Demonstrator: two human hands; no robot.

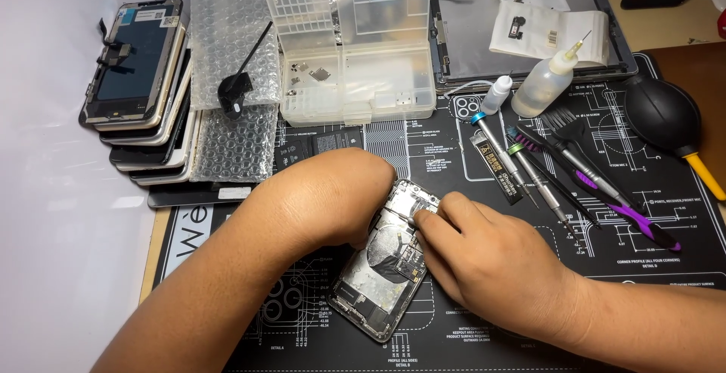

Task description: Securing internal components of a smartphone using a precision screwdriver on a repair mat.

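Both forearms angle in from the bottom edge and meet at centre. The left hand (325, 199) is curled over, knuckles up, wrist bent. The right hand (484, 256) lies palm down, fingertips (423, 222) pinched together beside the left.

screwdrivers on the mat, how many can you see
2: a blue-collared screwdriver and a green-collared screwdriver, side by side right of the opened phone. The hands may hide another.
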